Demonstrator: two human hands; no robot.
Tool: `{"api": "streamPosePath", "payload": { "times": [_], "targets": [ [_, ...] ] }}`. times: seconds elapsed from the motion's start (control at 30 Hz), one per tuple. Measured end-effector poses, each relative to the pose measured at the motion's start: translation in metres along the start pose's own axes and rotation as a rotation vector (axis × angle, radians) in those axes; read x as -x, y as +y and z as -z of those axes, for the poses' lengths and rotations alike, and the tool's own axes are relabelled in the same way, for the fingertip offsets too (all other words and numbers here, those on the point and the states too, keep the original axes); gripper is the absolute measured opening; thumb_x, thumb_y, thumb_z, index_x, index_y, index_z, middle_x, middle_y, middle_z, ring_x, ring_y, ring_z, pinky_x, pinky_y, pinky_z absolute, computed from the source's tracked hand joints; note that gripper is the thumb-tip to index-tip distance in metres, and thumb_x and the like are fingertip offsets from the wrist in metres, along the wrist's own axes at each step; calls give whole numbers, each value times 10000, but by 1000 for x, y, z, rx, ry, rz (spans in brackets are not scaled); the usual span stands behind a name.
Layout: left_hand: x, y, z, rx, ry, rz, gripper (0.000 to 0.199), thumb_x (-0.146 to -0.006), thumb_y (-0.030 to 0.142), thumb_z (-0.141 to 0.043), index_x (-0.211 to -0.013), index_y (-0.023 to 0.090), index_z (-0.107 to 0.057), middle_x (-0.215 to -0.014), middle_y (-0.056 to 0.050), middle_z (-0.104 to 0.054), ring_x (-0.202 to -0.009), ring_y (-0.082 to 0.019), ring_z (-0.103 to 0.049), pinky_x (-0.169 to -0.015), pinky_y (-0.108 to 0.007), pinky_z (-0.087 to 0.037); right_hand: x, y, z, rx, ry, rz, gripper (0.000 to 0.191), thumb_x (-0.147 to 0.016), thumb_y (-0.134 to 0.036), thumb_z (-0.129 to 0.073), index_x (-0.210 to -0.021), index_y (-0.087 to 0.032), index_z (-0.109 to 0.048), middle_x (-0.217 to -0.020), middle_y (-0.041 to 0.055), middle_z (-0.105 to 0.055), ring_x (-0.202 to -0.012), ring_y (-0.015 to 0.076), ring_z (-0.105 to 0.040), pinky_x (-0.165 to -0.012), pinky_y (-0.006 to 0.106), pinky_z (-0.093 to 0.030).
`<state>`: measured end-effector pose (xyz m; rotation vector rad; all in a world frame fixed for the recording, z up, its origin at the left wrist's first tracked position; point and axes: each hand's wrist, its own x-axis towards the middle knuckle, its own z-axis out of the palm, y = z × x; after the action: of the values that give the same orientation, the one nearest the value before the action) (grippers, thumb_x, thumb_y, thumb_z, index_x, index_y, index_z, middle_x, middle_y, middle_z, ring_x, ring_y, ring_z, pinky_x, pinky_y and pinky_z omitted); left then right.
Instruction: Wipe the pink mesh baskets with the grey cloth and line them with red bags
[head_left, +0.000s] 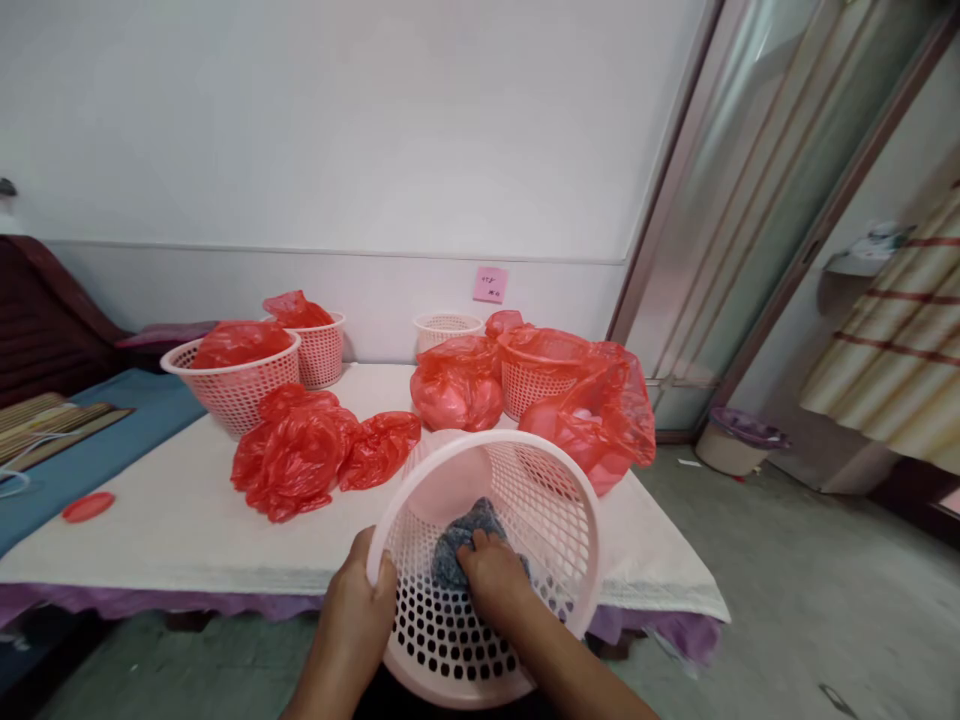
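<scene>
A pale pink plastic basket [589, 525] with perforated walls is tilted toward me at the front edge of the table. My left hand [360, 605] grips its rim on the left side, thumb over the edge. Inside the basket, my right hand [491, 580] presses a dark blue-grey cloth [450, 555] against the inner wall, fingers bent into it. Part of the cloth is hidden under that hand.
On the white-covered table [172, 540] lie crumpled red plastic bags [300, 455], a filled red bag [457, 385] and a red lid [88, 507]. More baskets [244, 390] stand behind, some with red bags. A bin [731, 450] stands on the floor at right.
</scene>
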<state>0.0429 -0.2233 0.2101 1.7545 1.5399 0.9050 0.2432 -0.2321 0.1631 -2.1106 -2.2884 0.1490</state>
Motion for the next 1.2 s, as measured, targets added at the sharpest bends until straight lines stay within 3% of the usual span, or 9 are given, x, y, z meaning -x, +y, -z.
{"api": "streamPosePath", "payload": {
  "times": [0.17, 0.33, 0.47, 0.63, 0.77, 0.9, 1.0, 1.1, 1.2],
  "targets": [
    [-6, -4, 7, 9, 26, 61, 371, -866, 332, -358, -1158, 168, -517, -1059, -160, -719, -1010, -296, -681, -898, -411, -480, 29, 11, 50, 114, 36, -38, 268, -868, -80, -453, -929, -153, -704, -1006, 158, -669, -955, 320, -625, -776, 400, -467],
    [-12, -3, 12, 26, 22, 88, 397, -857, 339, -372, -1178, 153, -514, -1030, -170, -715, -999, -318, -676, -900, -429, -468, 77, 42, 85, 224, 212, -90, 273, -848, -98, -540, -1065, -208, -666, -1016, 127, -638, -904, 299, -606, -757, 402, -492],
    [-15, -3, 13, 62, 14, 79, 471, -854, 381, -380, -1230, 125, -501, -1110, -196, -680, -1078, -345, -636, -949, -461, -434, 101, 66, 68, 174, 401, -81, 413, -788, -153, -637, -1197, -209, -616, -1069, 130, -588, -890, 279, -575, -770, 414, -515],
    [-16, 0, 10, 142, -13, 47, 431, -854, 408, -391, -1187, 174, -533, -1052, -123, -685, -1094, -302, -621, -951, -426, -434, 103, 85, 39, -16, 638, -103, 444, -827, -218, -555, -1270, -210, -591, -1281, 171, -459, -1071, 303, -541, -900, 463, -505],
    [-20, 9, 13, 179, 12, 21, 341, -839, 454, -459, -1058, 218, -573, -990, -69, -677, -998, -282, -629, -923, -415, -437, 93, 90, 30, -409, 544, -236, 543, -719, -138, -457, -1232, -193, -624, -1208, 143, -560, -1046, 258, -614, -907, 409, -508],
    [-10, 8, 13, 249, 60, -25, 453, -789, 567, -556, -1077, 218, -560, -999, -56, -661, -980, -264, -626, -904, -384, -461, 83, 91, 16, -821, 546, -370, 553, -590, -192, -465, -1101, -193, -677, -1102, 85, -685, -1082, 267, -625, -982, 411, -456],
    [16, -10, -10, 468, 126, 40, 555, -719, 566, -666, -1121, 205, -538, -1038, -68, -673, -919, -239, -651, -827, -347, -509, 78, 78, 7, -1095, 564, -426, 516, -592, -255, -519, -1074, -175, -684, -1040, 76, -729, -1020, 290, -649, -967, 433, -462],
    [43, -32, -55, 714, 56, 272, 637, -622, 577, -753, -1081, 187, -545, -842, -35, -689, -704, -226, -675, -636, -334, -543, 73, 47, -1, -1355, 527, -472, 450, -633, -302, -586, -1041, -150, -700, -941, 72, -749, -981, 291, -665, -904, 404, -505],
    [57, -44, -90, 815, -8, 359, 559, -625, 596, -733, -963, 170, -606, -843, -82, -725, -782, -273, -705, -730, -379, -561, 69, 8, -16, -1553, 512, -462, 442, -643, -276, -618, -1057, -147, -706, -1015, 72, -745, -1048, 274, -653, -938, 374, -497]
  ]
}}
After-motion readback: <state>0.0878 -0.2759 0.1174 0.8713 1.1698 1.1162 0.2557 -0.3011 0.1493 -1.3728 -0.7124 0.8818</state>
